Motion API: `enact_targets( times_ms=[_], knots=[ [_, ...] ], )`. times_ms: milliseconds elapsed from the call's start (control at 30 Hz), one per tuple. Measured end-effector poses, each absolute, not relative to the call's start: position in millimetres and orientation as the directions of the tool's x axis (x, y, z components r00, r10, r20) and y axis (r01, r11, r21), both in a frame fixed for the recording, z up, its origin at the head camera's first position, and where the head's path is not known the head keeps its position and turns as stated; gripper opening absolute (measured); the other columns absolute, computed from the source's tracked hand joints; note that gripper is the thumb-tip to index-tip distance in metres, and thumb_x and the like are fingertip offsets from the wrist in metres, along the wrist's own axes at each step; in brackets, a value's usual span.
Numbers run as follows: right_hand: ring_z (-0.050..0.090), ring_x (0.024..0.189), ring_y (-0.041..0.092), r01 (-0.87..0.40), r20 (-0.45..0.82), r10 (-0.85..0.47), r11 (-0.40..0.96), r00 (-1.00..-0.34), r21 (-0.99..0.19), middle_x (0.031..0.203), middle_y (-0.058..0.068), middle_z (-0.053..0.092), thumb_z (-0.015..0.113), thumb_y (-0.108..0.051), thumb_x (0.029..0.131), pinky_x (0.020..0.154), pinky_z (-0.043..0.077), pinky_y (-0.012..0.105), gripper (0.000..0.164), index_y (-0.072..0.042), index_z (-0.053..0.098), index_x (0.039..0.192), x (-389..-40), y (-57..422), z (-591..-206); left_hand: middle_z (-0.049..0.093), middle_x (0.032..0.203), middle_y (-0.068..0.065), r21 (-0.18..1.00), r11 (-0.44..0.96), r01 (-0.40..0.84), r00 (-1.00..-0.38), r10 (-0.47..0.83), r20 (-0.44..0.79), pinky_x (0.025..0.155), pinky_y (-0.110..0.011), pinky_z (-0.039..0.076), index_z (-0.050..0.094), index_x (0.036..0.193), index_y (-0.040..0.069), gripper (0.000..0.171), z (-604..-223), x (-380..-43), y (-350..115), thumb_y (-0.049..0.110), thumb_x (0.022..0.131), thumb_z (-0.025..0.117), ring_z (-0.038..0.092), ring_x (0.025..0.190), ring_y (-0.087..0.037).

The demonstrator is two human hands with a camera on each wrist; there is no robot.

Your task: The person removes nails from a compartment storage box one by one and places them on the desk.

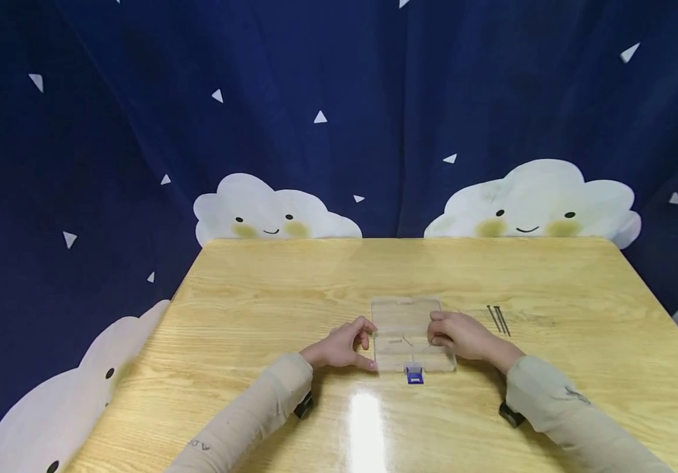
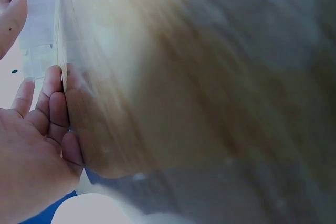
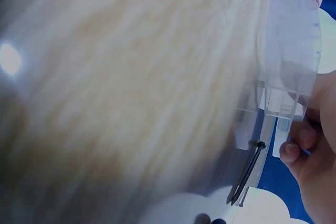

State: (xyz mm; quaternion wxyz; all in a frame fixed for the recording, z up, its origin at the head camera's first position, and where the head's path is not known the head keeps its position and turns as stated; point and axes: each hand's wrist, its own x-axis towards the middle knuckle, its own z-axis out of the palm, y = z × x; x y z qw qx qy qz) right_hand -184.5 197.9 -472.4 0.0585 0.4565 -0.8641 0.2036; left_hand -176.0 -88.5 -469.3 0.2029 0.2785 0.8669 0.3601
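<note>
A clear plastic compartment box (image 1: 424, 360) lies on the table with its lid (image 1: 398, 315) folded back away from me and a blue latch tab (image 1: 414, 376) at the front. My left hand (image 1: 341, 343) rests at its left side, thumb at the near corner and index finger further up the edge. The left wrist view shows the other left fingers (image 2: 59, 109) bent low by the tabletop. Over the box's right side, my right hand (image 1: 463, 334) has its fingers curled in; I cannot tell whether they pinch anything. Their tips are partly hidden in the right wrist view.
Several dark nails (image 1: 499, 320) lie side by side on the wooden table (image 1: 268, 282), right of the box beyond my right hand. A dark blue curtain (image 1: 292, 98) with clouds hangs behind the table's far edge.
</note>
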Motion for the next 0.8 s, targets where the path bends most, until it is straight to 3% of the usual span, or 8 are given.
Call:
enact_targets(
  times_ms=[167,400,800],
  knots=[
    [0.036,0.063,0.003,-0.8,0.261,-0.772,0.477,-0.579,-0.363,0.072,-0.012,0.04,0.065,-0.005,0.082,0.058,0.037,0.023,0.018,-0.018,0.056,0.072,-186,200,-471,0.052,0.086,0.0,0.746,0.581,0.326,-0.767,0.624,-0.151,0.077,-0.029,0.028,0.045,0.117,0.012,0.058,-469,-174,-89,0.027,0.072,0.078,0.04,0.08,-0.011],
    [0.037,0.065,0.003,-0.715,0.193,-0.751,0.467,-0.631,-0.52,0.075,-0.01,0.042,0.061,-0.007,0.086,0.06,0.036,0.023,0.012,-0.015,0.058,0.078,-185,204,-471,0.052,0.086,0.001,0.74,0.59,0.324,-0.769,0.62,-0.157,0.077,-0.03,0.026,0.044,0.117,0.013,0.058,-472,-172,-89,0.028,0.072,0.078,0.041,0.08,-0.011],
    [0.039,0.063,0.001,-0.695,0.304,-0.686,0.409,-0.661,-0.591,0.075,-0.008,0.049,0.059,-0.001,0.086,0.058,0.036,0.022,0.012,-0.011,0.059,0.081,-182,211,-468,0.053,0.087,0.0,0.722,0.6,0.345,-0.766,0.625,-0.153,0.075,-0.028,0.027,0.044,0.118,0.013,0.059,-467,-174,-88,0.029,0.072,0.078,0.041,0.079,-0.009]
  ],
)
